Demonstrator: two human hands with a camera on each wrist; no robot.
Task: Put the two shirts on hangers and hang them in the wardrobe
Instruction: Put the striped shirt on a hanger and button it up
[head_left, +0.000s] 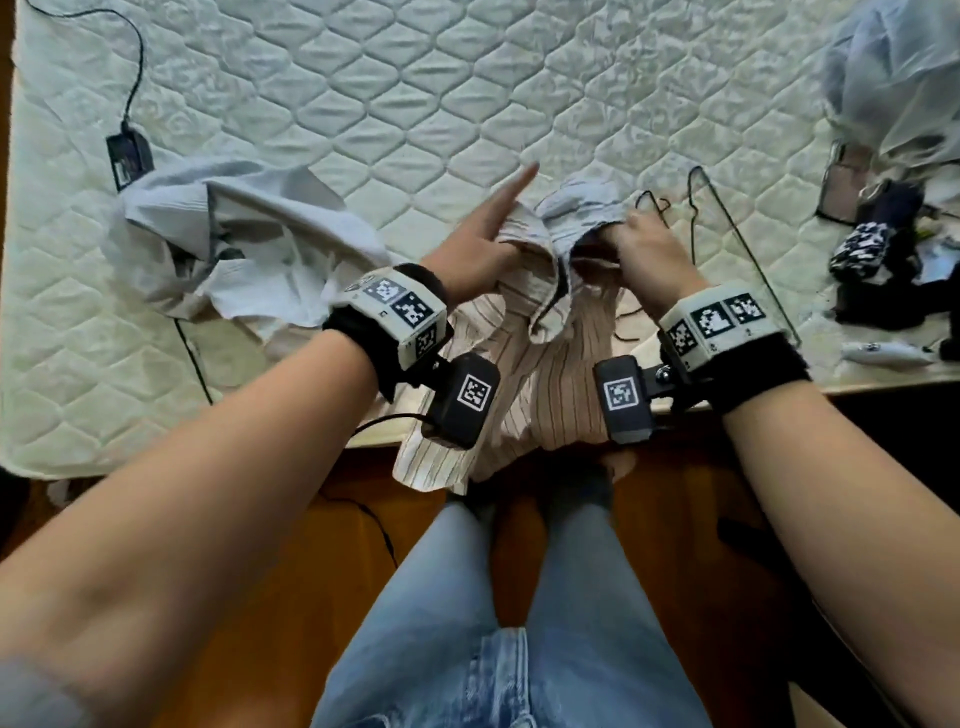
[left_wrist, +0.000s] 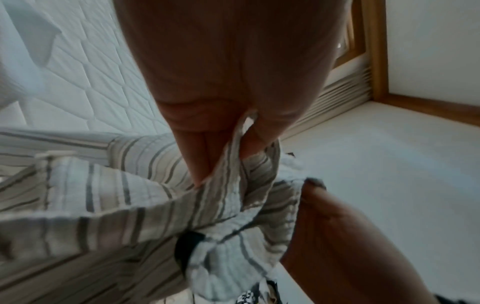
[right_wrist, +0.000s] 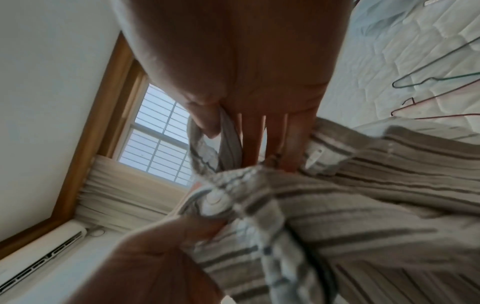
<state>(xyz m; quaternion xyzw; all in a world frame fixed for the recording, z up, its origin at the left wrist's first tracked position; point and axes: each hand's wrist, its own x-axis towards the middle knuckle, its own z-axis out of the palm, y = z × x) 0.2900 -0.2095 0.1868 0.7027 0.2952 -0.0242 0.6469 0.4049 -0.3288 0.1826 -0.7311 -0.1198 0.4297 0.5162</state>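
Observation:
A beige striped shirt (head_left: 524, 374) lies at the mattress's near edge, its hem hanging over. Both hands hold its collar. My left hand (head_left: 483, 244) pinches collar fabric between its fingers (left_wrist: 207, 144) while the index finger points straight out. My right hand (head_left: 639, 244) grips the other side of the collar, thumb against fingers (right_wrist: 259, 133), close to a white button (right_wrist: 214, 198). A crumpled pale blue-white shirt (head_left: 234, 228) lies to the left. Thin wire hangers (head_left: 727, 218) lie just right of my right hand, a green one (right_wrist: 428, 80) and a pink one (right_wrist: 420, 109).
The quilted mattress (head_left: 415, 104) fills the far side. On it lie a black adapter with its cable (head_left: 129, 156) at the left, and a phone (head_left: 841, 187), dark patterned items (head_left: 862, 249) and a plastic bag (head_left: 893, 78) at the right. Wooden floor lies under my legs.

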